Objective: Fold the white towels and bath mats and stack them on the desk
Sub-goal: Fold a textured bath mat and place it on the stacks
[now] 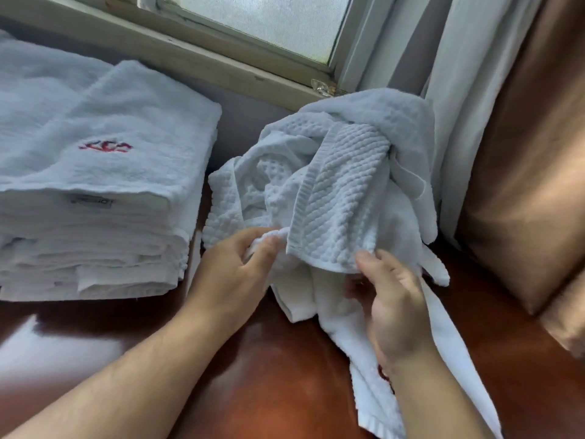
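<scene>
on my feed the glossy reddish-brown wooden desk point(278, 375) fills the lower view and runs back to the wall. at its left stands a tall stack of folded white terry towels point(104, 185), edges roughly squared, with a red embroidered mark point(106, 146) on the top one. just beside the stack, to the right, a crumpled heap of white waffle-weave mats and towels point(332, 185) rests on the wood. from it a plain white towel end point(370, 403) trails over the desk toward the near edge. i see pale glare on the bare wood at near left.

Soft window point(253, 23) daylight, glare on desk point(47, 350)
</scene>
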### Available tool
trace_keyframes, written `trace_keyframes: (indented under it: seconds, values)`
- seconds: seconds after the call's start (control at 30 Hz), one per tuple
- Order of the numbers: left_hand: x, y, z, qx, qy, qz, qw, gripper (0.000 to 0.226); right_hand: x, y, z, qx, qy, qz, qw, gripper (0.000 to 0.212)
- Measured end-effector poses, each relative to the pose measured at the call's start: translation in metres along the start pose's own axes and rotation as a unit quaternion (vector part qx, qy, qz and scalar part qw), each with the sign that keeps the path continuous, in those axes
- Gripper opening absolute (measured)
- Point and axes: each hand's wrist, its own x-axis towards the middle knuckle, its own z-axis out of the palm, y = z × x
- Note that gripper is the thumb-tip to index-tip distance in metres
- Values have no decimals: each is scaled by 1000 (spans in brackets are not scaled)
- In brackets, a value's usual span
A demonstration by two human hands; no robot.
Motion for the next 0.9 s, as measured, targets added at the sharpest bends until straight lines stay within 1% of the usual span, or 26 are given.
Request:
trace_keyframes:
  seconds: [0.07,0.1,0.2,0.23,0.27,0.3,0.33,0.37,0.4,0.47,0.53,0.6,0.63,0.67,0.73,0.77,0.8,0.83,0.87,0.9]
  values:
    - [0,0,0,-5,2,2,1000,19,6,-3,1,-15,54,0,998,50]
    - [-1,1,-1,-5,4,3,1000,19,9,-4,1,-12,81,-1,997,47]
    - [-1,0,-1,0,4,-1,1000,19,17,-8,-2,-3,135,-12,991,30]
    - [-2,0,-1,-1,4,-4,1000,19,20,-11,-2,-12,144,-19,989,31]
    - [-1,0,0,-2,3,-6,1000,19,25,-13,0,-20,150,-24,988,42]
    - [-1,0,1,-1,3,-7,1000,19,31,-16,2,-14,150,-20,988,62]
    - [-1,0,2,3,2,-6,1000,21,38,-21,6,13,142,-3,990,82]
    - [0,0,3,4,2,-5,1000,23,47,-27,10,49,127,18,991,94]
    - [0,0,3,3,4,-5,1000,24,57,-31,14,72,103,32,992,95]
    - [1,0,3,-3,9,-1,1000,26,76,-41,23,79,65,51,993,79]
    - [2,0,3,-2,12,4,1000,30,86,-46,33,78,63,76,992,63]
    - [4,0,2,-15,22,1,1000,33,92,-49,37,100,63,97,988,46]
    - [5,1,1,-20,24,-2,999,33,92,-54,35,127,56,104,985,42]
    - [6,1,1,-17,21,-8,1000,31,92,-59,30,172,41,107,978,42]
    - [10,5,1,-14,-13,-33,999,33,81,-73,16,246,-27,91,965,49]
    - [11,9,0,-24,-39,-56,997,38,70,-78,10,248,-64,81,963,51]
    - [12,17,0,-36,-57,-80,994,46,55,-78,5,216,-87,84,969,51]
    - [14,25,0,-46,-59,-88,993,56,39,-75,2,159,-97,91,978,51]
    - [16,36,0,-43,-42,-82,995,63,22,-72,0,108,-109,94,984,51]
    - [18,47,0,-37,-16,-64,997,65,8,-68,-4,81,-119,100,984,53]
